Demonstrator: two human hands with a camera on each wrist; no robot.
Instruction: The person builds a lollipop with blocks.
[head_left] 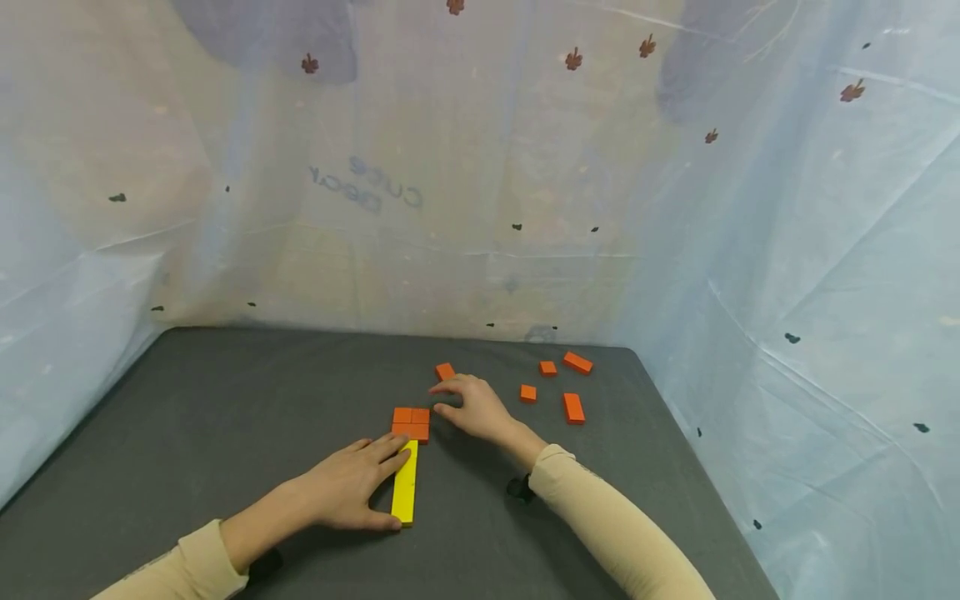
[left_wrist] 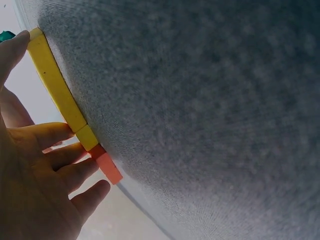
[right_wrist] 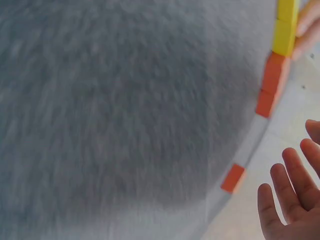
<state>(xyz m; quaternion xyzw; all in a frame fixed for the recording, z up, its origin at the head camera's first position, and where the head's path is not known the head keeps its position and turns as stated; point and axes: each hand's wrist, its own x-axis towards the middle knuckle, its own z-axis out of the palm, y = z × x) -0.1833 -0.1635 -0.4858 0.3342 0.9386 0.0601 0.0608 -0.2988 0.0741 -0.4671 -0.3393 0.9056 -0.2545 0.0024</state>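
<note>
A narrow yellow strip of wooden blocks point(head_left: 405, 492) lies lengthwise on the dark table, with seams showing in the left wrist view. Against its far end sits a compact patch of orange blocks point(head_left: 410, 424). My left hand point(head_left: 347, 485) spreads along the strip's left side, thumb at the near end and fingertips at the far end by the orange patch. Just right of that patch, my right hand point(head_left: 480, 408) hovers with fingers extended and nothing in them. A single orange block point(head_left: 445, 372) lies beyond its fingertips, partly covered in the head view.
Several loose orange blocks lie at the back right, among them an oblong one point(head_left: 573, 408), a small square one point(head_left: 528, 393) and a tilted oblong one point(head_left: 578, 362). Pale plastic sheeting point(head_left: 450, 250) hangs behind the table and along its sides.
</note>
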